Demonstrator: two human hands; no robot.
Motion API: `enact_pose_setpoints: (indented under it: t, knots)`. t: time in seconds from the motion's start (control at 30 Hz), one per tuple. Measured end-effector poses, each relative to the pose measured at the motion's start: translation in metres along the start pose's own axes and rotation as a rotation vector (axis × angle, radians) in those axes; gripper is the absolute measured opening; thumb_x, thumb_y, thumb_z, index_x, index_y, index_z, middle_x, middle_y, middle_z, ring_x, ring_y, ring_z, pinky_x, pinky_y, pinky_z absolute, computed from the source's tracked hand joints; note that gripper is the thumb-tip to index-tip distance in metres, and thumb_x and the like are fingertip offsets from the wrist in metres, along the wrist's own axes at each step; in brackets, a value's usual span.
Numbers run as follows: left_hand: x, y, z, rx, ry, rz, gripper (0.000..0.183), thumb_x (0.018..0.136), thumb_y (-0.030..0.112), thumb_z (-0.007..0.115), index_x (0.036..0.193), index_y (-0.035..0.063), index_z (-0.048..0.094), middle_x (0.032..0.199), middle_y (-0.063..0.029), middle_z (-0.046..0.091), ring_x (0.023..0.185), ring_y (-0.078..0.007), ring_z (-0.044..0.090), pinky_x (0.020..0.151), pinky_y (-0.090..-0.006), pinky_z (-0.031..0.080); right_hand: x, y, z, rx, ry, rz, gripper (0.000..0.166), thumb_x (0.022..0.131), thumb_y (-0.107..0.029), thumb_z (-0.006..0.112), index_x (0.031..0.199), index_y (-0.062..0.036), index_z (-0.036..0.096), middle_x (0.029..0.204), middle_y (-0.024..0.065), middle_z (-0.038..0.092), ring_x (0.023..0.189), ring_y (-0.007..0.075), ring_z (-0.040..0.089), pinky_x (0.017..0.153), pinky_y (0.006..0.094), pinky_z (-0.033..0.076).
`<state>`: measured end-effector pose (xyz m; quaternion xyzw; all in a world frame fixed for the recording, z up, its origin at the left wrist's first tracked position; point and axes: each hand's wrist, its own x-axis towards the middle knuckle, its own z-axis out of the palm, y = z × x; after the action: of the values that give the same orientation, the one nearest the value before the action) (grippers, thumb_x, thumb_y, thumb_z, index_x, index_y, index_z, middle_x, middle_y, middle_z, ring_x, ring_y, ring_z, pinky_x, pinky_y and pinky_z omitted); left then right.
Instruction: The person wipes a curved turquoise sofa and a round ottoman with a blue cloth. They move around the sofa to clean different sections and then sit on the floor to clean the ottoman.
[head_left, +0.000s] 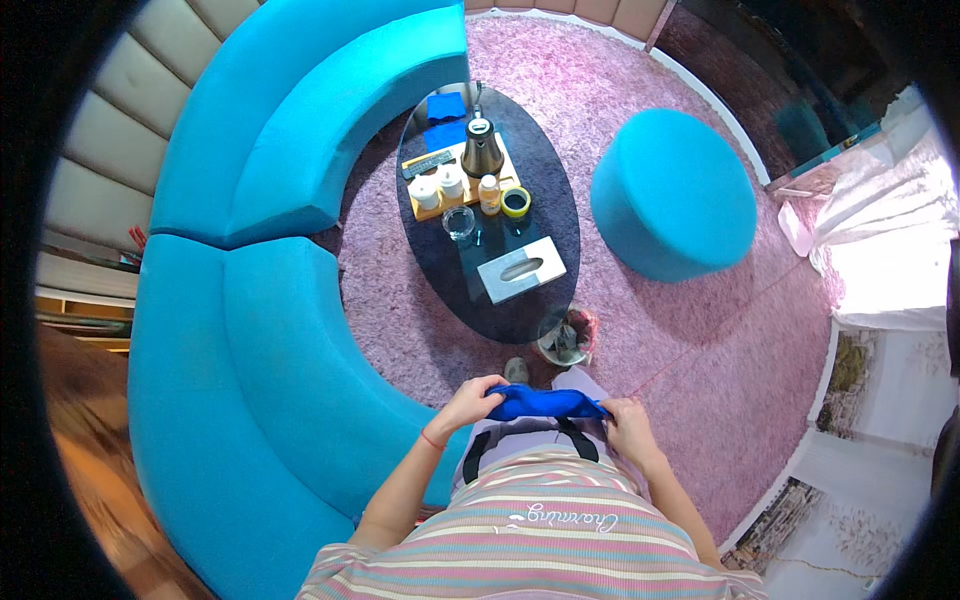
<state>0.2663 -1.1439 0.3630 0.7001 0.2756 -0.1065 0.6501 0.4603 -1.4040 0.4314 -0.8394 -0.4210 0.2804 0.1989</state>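
Note:
A blue cloth (547, 403) is stretched between my two hands at waist height. My left hand (476, 401) grips its left end, and my right hand (628, 426) pinches its right end. Ahead stands an oval dark glass table (442, 262). On it are a grey and white tissue box (521, 270), a glass ashtray (458, 223), a roll of yellow tape (515, 202), a small bottle (489, 195), white lidded cups (425, 193), a remote control (428, 163) and a metal kettle (482, 150) by a wooden tray (429, 214). Blue cloths (445, 136) lie at the far end.
A curved turquoise sofa (277, 315) wraps round the left side. A round turquoise pouf (675, 195) stands right of the table on pink carpet (720, 360). A lined waste bin (566, 337) is at the table's near edge, close to my foot. White curtains (862, 210) hang at right.

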Motion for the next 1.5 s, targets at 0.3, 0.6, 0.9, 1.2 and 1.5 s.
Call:
enact_pose_setpoints:
  t: [0.3, 0.6, 0.9, 1.2, 1.5]
  knots:
    - [0.0, 0.005, -0.001, -0.013, 0.021, -0.003, 0.026, 0.088, 0.009, 0.058, 0.11, 0.0013, 0.069, 0.088, -0.0054, 0.069, 0.081, -0.012, 0.062, 0.074, -0.0303, 0.052, 0.001, 0.004, 0.002, 0.019, -0.051, 0.033, 0.028, 0.078, -0.001, 0.059, 0.103, -0.0052, 0.072, 0.094, 0.0207, 0.07, 0.094, 0.0388, 0.065, 0.091, 0.0469, 0.046]
    - [-0.001, -0.012, 0.004, -0.06, 0.131, 0.032, 0.028, 0.086, 0.01, 0.056, 0.109, 0.0036, 0.07, 0.081, -0.0088, 0.069, 0.07, -0.0139, 0.063, 0.066, -0.0312, 0.052, 0.02, -0.001, -0.012, 0.012, -0.107, -0.007, 0.029, 0.081, -0.002, 0.06, 0.106, -0.0064, 0.072, 0.098, 0.0199, 0.071, 0.099, 0.039, 0.065, 0.099, 0.0536, 0.043]
    - [0.018, 0.029, 0.003, -0.047, 0.043, -0.097, 0.027, 0.089, 0.007, 0.055, 0.112, 0.0047, 0.068, 0.086, -0.0035, 0.067, 0.075, -0.0115, 0.062, 0.063, -0.03, 0.052, 0.022, 0.026, -0.021, 0.066, -0.041, 0.048, 0.031, 0.084, 0.0, 0.054, 0.111, -0.0055, 0.07, 0.1, 0.0193, 0.072, 0.101, 0.0387, 0.067, 0.099, 0.0549, 0.045]
    - [0.077, 0.058, -0.001, -0.057, -0.023, 0.087, 0.03, 0.089, 0.009, 0.056, 0.115, 0.0017, 0.069, 0.095, -0.0081, 0.071, 0.087, -0.0148, 0.065, 0.08, -0.0318, 0.053, 0.047, 0.068, -0.055, 0.258, 0.156, 0.006, 0.028, 0.081, 0.004, 0.053, 0.104, 0.0014, 0.069, 0.109, 0.02, 0.072, 0.101, 0.0372, 0.068, 0.089, 0.0406, 0.053]
    - [0.151, 0.14, 0.045, 0.119, -0.09, 0.093, 0.028, 0.09, 0.01, 0.056, 0.113, 0.0007, 0.069, 0.091, -0.0072, 0.071, 0.083, -0.0129, 0.064, 0.077, -0.0302, 0.053, 0.077, 0.147, -0.067, 0.403, 0.194, 0.045, 0.021, 0.076, -0.001, 0.06, 0.095, 0.0018, 0.068, 0.141, 0.0149, 0.06, 0.122, 0.0342, 0.061, 0.095, 0.0386, 0.051]
